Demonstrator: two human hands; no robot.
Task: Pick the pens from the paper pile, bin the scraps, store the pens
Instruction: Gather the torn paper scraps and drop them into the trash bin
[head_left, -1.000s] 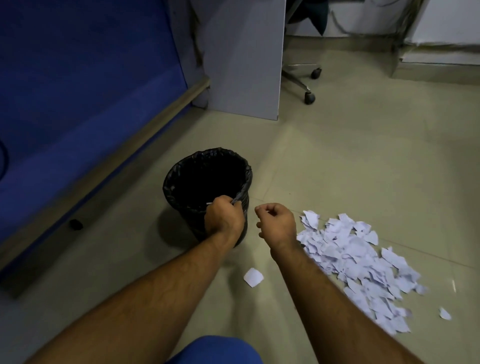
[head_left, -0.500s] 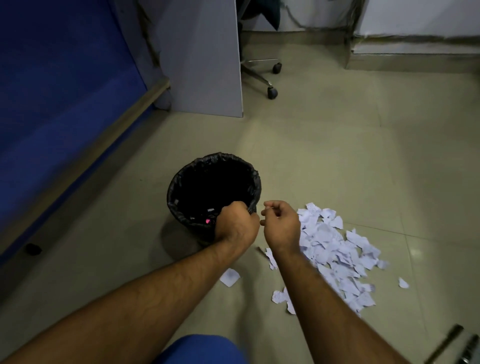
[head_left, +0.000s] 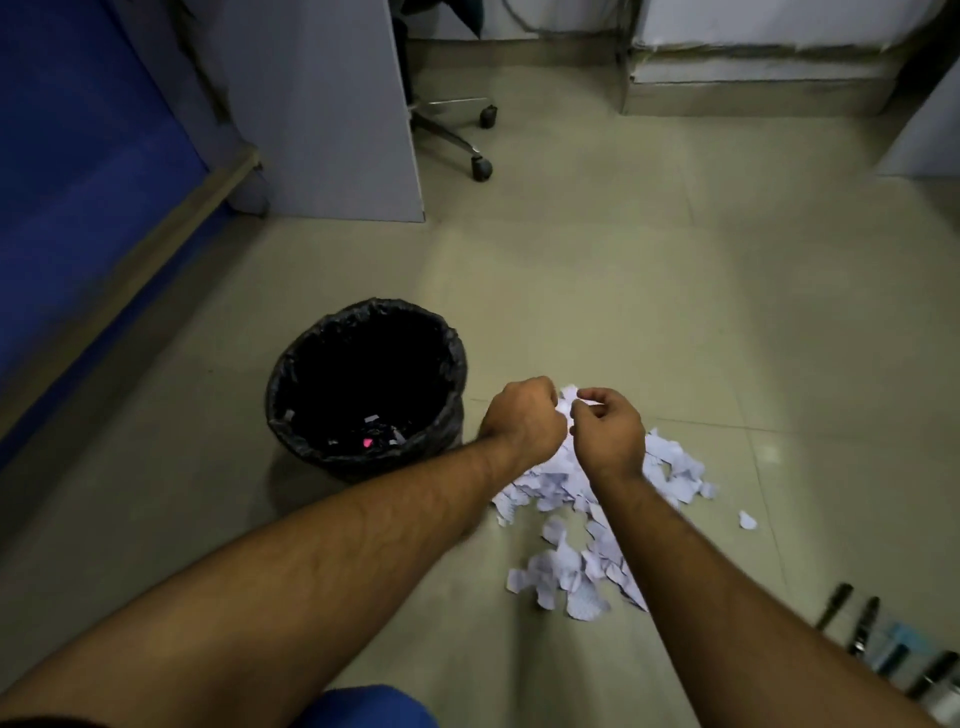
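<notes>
White torn paper scraps (head_left: 670, 467) lie in a pile on the floor, right of a black-lined bin (head_left: 452, 358). The bin holds a few scraps and a pink bit at its bottom. My left hand (head_left: 522, 418) and my right hand (head_left: 610, 434) hover side by side over the pile's far end, both with fingers curled shut. A bit of white paper shows between them; whether either hand grips it is hidden. Several dark pens (head_left: 865, 623) lie in a row on the floor at the lower right.
A blue panel with a wooden rail (head_left: 156, 228) runs along the left. A grey desk panel (head_left: 332, 114) and an office chair base (head_left: 480, 166) stand behind the bin. One stray scrap (head_left: 747, 519) lies right of the pile. My blue-clad knee (head_left: 363, 706) is at the bottom.
My left hand left the bin's rim and moved right to the pile. My right hand moved with it over the scraps. The view swung right, bringing the pens into sight.
</notes>
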